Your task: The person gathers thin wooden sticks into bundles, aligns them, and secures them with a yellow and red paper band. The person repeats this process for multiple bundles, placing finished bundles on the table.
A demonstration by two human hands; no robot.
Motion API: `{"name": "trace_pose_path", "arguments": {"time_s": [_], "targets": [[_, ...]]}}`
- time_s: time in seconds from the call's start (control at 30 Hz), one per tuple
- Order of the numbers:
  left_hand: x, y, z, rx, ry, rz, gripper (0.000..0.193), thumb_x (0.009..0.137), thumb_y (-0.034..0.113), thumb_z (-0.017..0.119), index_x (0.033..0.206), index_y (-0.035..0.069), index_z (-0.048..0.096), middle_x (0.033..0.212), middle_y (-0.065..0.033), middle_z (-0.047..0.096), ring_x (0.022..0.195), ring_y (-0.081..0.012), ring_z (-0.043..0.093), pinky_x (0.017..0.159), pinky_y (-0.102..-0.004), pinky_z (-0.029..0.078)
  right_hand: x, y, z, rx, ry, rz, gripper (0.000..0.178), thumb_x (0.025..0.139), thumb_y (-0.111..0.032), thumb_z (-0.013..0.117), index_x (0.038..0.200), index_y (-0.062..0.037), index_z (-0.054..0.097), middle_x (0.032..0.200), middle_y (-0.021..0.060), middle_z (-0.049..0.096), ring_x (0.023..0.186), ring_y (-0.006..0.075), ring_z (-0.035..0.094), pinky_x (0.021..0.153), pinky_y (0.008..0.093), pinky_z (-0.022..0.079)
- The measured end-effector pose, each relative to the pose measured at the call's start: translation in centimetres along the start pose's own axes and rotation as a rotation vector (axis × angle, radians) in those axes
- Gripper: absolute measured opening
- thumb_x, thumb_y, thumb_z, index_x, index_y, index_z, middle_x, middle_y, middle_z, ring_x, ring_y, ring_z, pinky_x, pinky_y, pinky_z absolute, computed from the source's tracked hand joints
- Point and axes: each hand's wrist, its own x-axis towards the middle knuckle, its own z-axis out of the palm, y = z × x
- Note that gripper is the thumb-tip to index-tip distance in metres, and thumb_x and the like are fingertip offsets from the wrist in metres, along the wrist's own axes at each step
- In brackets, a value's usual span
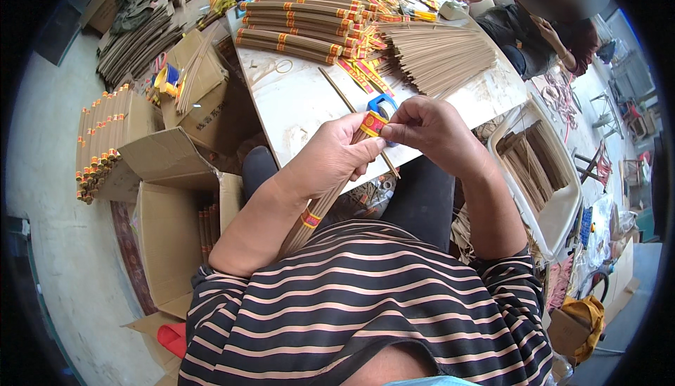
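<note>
My left hand [327, 154] is closed round a bundle of thin brown incense sticks [325, 207], which slants from my lap up over the near table edge. A red and yellow paper band [373, 124] sits round the bundle's upper end, and a second such band [310, 219] shows lower down. My right hand [432, 129] pinches the right edge of the upper band between thumb and fingers. Just behind the fingers stands a blue tape dispenser [382, 102], partly hidden by them. A single thin stick [339, 91] lies on the table left of it.
Finished bundles [295, 27] are stacked on the white table [281, 129], near loose paper bands [358, 73] and fanned loose sticks [439, 55]. An open carton [169, 224] stands at my left, a white tub [552, 221] of sticks at my right. A co-worker [562, 27] sits across at right.
</note>
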Motion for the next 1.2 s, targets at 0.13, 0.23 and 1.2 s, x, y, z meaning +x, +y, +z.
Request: {"name": "trace_pose_path", "arguments": {"time_s": [0.13,0.23,1.2], "targets": [[-0.3,-0.2,0.1,-0.102,-0.034,-0.009,0.024,0.09,0.017,0.055,0.108,0.0,0.051,0.072,0.004,0.048,0.054,-0.0008,0.043,0.048,-0.0145,0.038,-0.3,-0.7,-0.2,-0.147,0.004,-0.019,0.023,0.079,-0.019,0.07,0.078,0.0014,0.06,0.067,0.0013,0.055,0.063,0.0061,0.047,0.055,0.024,0.041],[-0.5,-0.2,0.1,-0.123,-0.039,-0.034,0.024,0.09,0.017,0.055,0.107,0.0,0.051,0.072,0.0038,0.048,0.054,-0.0009,0.043,0.048,-0.0143,0.038,-0.5,-1.2,-0.4,-0.256,0.021,-0.07,0.026,0.077,-0.021,0.072,0.076,0.002,0.06,0.067,0.0052,0.055,0.062,0.009,0.049,0.055,0.0262,0.041],[-1.2,0.0,1.2,-0.125,0.065,0.008,0.036,0.095,0.037,0.044,0.1,0.002,0.052,0.067,-0.0024,0.052,0.047,-0.0034,0.044,0.04,-0.0153,0.035,-1.4,-1.6,-0.2,-0.144,0.071,-0.092,0.026,0.075,-0.022,0.074,0.076,0.0005,0.062,0.068,0.0032,0.055,0.062,0.0078,0.05,0.054,0.0243,0.042]]}}
